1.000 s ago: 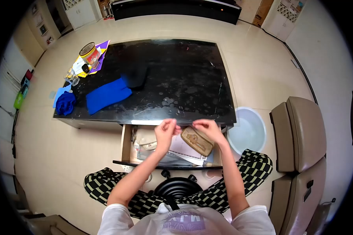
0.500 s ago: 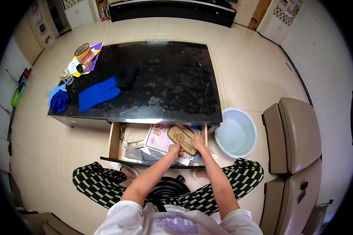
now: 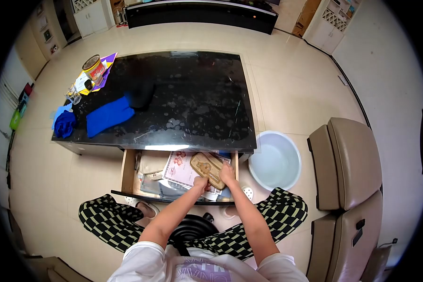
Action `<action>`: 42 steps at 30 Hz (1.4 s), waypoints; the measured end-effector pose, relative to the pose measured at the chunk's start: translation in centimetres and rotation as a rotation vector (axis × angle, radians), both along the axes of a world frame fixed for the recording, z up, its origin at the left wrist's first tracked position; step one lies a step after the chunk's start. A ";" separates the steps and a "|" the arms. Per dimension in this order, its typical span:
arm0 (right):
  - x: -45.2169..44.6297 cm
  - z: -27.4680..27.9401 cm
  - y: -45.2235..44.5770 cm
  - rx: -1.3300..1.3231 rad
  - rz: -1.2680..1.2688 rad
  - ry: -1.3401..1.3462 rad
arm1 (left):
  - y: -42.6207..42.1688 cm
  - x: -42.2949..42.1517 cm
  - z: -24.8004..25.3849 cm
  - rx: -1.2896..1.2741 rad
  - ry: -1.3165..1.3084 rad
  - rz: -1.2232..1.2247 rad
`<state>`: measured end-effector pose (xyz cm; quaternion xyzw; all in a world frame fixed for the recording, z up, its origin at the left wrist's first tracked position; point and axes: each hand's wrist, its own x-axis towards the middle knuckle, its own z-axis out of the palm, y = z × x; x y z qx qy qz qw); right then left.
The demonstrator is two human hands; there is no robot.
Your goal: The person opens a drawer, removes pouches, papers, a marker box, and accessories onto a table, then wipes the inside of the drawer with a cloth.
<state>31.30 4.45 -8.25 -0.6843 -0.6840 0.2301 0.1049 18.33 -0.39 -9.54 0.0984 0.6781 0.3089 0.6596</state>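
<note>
In the open drawer [image 3: 127, 175] lies a tan pouch [image 3: 206, 168] with a bear picture, partly over a pink printed paper [image 3: 176, 171]. My left hand [image 3: 202, 183] is closed at the pouch's lower edge, its fingertips hidden. At the pouch's right end, my right hand [image 3: 227, 173] has its fingers wrapped round the edge. A cream pouch [image 3: 151, 162] and clear plastic folders [image 3: 162, 188] are to the left inside the drawer.
The black table [image 3: 183, 98] carries a flat blue cloth [image 3: 110, 116], a crumpled blue cloth [image 3: 65, 123], glasses [image 3: 73, 95] and a can [image 3: 93, 67]. A water basin [image 3: 274, 160] stands right of the drawer, beside a brown sofa [image 3: 355, 164].
Both hands have come down from above the drawer's back edge to the tan pouch. More of the pink paper shows now. The view has shifted, moving the table left in frame.
</note>
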 end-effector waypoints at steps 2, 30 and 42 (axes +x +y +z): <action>-0.1 1.2 0.1 -0.079 -0.001 0.010 | 0.0 0.0 0.9 0.012 0.072 -0.044; -2.3 21.6 -4.0 -0.005 0.070 0.667 | -9.8 -1.6 20.0 0.501 -0.328 0.280; -10.0 22.2 1.1 0.059 0.010 1.106 | -1.1 -8.3 22.5 0.913 -0.011 0.462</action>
